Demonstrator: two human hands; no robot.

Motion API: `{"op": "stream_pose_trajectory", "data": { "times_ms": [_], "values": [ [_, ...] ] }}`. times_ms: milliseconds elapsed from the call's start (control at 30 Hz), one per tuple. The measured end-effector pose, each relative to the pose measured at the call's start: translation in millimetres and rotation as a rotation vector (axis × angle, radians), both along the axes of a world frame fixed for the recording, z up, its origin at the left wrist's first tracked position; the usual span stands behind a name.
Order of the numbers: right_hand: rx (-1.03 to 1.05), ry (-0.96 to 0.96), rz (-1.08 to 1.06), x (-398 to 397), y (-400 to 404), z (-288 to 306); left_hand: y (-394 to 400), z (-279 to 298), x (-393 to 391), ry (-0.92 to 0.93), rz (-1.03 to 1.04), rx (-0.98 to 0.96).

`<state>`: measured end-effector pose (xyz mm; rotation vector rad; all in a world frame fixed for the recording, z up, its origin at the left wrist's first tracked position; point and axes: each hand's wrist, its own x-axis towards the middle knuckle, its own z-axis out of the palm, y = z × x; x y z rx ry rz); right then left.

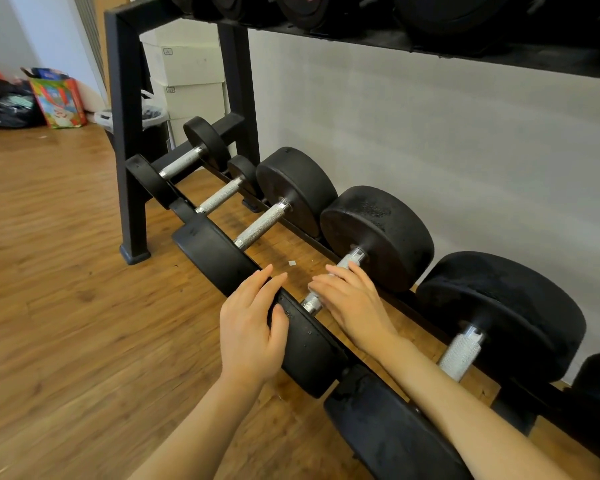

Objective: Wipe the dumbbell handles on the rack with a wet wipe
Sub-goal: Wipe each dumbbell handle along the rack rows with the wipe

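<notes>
Diagonally, dumbbell handle [329, 282] under right hand [352, 303].

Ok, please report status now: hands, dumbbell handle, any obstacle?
Left hand open, resting on front weight head. Right hand on dumbbell handle; wipe not visible. Nothing blocking.

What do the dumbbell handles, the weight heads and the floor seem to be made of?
Dumbbell handles: bright metal, probably steel, with a rough knurled grip texture. Weight heads: matte black, likely rubber-coated; surface dull and slightly pitted. Floor: wood or wood-look laminate, with plank seams and grain.
</notes>
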<state>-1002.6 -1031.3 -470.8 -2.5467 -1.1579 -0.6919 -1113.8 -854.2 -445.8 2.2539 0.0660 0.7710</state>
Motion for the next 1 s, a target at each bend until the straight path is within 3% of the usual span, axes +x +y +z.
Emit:
{"op": "stream_pose_trajectory", "data": {
  "times_ms": [133, 267, 433, 633, 767, 1000],
  "values": [
    [0.064, -0.036, -0.028, 0, -2, -1, -1, 2, -1, 0.019, 0.001, -0.006],
    [-0.024, -0.029, 0.045, -8, -2, -1, 0, 2, -2, 0.030, 0.005, 0.004],
    [0.171, -0.011, -0.076, -5, -4, 2, 0, 3, -3, 0.025, 0.011, 0.022],
    [0.062, -0.027, -0.019, -6, -2, -2, -1, 6, -2, 0.032, 0.018, 0.037],
    [0.140, -0.021, -0.122, -3, -7, -2, -2, 7, -4, 0.038, 0.022, 0.045],
    [0.186, 0.006, -0.051, -4, -8, 0, -11, 6, -10, 0.063, 0.085, 0.043]
  ]
}}
